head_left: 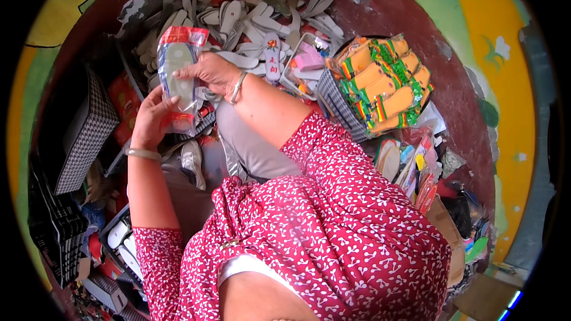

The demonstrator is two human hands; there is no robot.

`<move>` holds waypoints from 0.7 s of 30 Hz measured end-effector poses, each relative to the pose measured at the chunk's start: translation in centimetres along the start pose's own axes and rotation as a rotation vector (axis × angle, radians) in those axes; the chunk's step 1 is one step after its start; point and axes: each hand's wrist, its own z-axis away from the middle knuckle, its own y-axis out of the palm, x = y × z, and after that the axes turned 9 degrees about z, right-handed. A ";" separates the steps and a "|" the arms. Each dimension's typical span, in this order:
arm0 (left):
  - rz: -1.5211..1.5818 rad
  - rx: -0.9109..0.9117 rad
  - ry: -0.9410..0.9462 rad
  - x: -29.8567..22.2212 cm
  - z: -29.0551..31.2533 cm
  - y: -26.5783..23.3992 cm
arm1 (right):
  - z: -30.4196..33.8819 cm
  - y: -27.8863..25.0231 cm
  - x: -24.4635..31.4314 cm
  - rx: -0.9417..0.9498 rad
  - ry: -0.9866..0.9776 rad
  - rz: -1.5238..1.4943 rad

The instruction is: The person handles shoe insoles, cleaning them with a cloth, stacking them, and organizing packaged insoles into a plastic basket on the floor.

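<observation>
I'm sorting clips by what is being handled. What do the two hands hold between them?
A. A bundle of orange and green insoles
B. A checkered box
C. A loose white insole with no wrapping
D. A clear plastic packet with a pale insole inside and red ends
D: the left hand and right hand both grip the clear packet, through which a pale insole shows.

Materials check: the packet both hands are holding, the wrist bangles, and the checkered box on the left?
Clear packet with red ends, held by left hand and right hand: glossy thin plastic film, glare and pale insole visible through it. Thin silvery bangles: likely metal, shiny. Black-and-white checkered box: probably printed cardboard or woven fabric, matte; cannot tell which.
</observation>
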 end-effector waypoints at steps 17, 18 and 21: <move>0.230 -0.162 0.303 0.1 2.6 -3.4 | 33.9 -17.0 -1.1 -0.757 0.514 0.578; 0.240 -0.185 0.312 0.3 2.6 -4.8 | 35.0 -17.7 -2.4 -0.761 0.603 0.530; 0.286 -0.262 0.388 0.2 1.8 -5.4 | 38.0 -19.6 -6.2 -0.531 0.826 0.702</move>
